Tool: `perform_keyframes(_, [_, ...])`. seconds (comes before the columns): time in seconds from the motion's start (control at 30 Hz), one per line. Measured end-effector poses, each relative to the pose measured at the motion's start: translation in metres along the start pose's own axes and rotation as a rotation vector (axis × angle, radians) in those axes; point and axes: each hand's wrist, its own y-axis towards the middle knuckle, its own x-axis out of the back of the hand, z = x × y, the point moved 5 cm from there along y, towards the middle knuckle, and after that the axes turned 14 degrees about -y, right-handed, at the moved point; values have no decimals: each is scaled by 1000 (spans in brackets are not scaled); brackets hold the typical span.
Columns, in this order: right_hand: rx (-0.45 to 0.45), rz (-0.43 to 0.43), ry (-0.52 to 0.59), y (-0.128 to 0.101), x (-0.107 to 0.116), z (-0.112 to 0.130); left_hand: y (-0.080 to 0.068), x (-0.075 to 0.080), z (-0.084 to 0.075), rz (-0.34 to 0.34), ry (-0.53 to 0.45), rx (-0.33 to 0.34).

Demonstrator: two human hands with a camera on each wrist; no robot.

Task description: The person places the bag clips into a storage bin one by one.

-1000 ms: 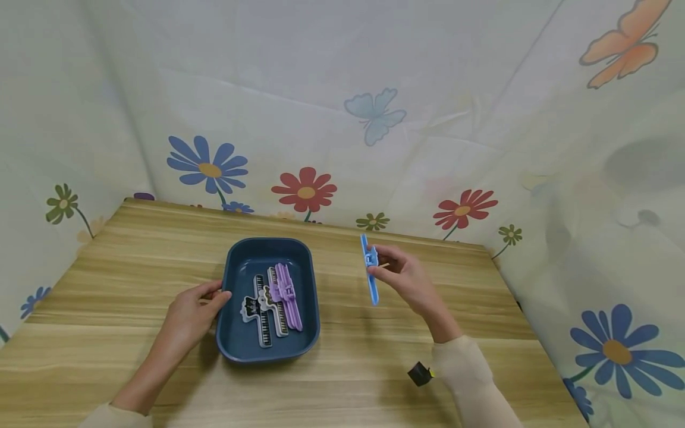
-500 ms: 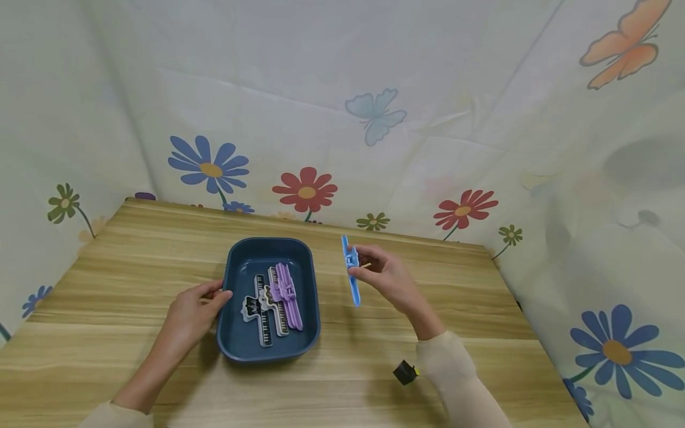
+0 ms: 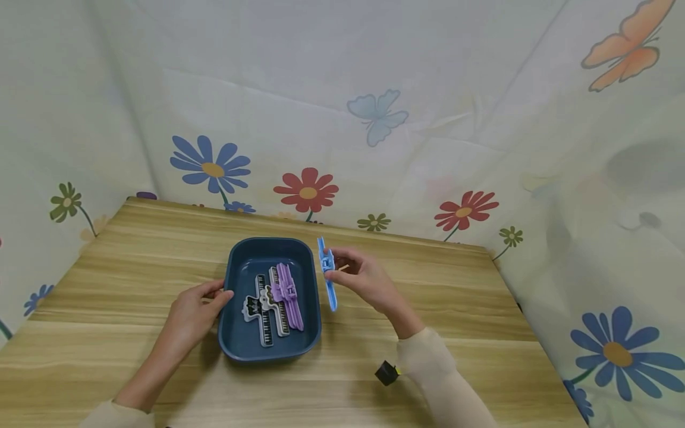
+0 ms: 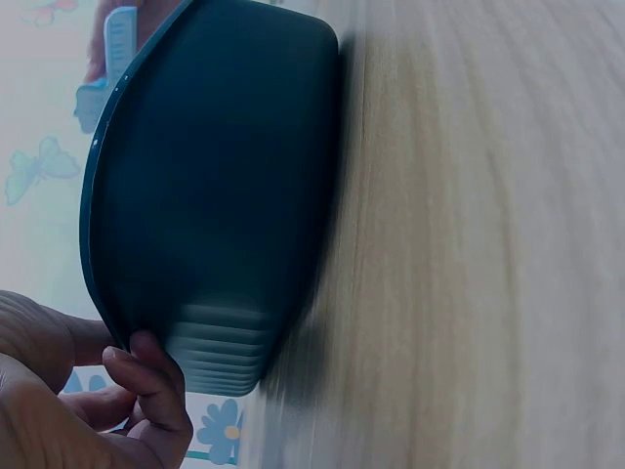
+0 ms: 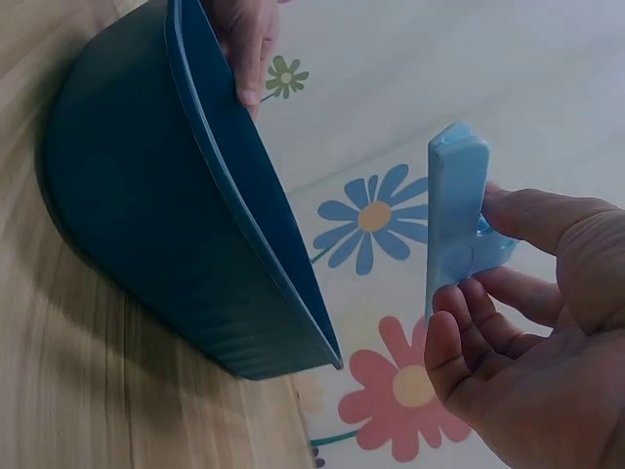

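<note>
A dark blue rectangular basin (image 3: 235, 351) stands on the wooden table. My left hand (image 3: 189, 315) pinches its left rim between thumb and fingers; the left wrist view shows this grip on the rim (image 4: 90, 215). Inside lie two clips with piano-key patterns, one black-topped clip (image 3: 264, 327) and one white-topped clip (image 3: 282, 321), with a purple clip (image 3: 291, 297) partly over the latter. Just beyond the basin's right rim, my right hand (image 3: 366, 282) pinches a light blue clip (image 3: 330, 291) by its handle. In the right wrist view the blue clip (image 5: 456, 215) hangs apart from the basin.
A small black object (image 3: 386, 373) shows beside the right sleeve. The wooden table (image 3: 481, 356) meets a cloth backdrop (image 3: 257, 89) printed with flowers and butterflies along its far and side edges.
My right hand has moved left with the light blue clip, from well right of the basin to close by its right rim. My left hand and the basin stay in place.
</note>
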Motion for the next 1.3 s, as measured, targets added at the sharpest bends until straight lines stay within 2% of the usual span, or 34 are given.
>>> perform_keyframes(0.53, [77, 112, -38, 21, -45, 19, -1, 1, 3, -6, -5, 17])
perform_keyframes(1.03, [104, 195, -132, 35, -79, 34, -1, 1, 2, -5, -13, 23])
perform_keyframes(1.3, [106, 235, -186, 35, -86, 32, -1, 0, 2, -5, -25, 25])
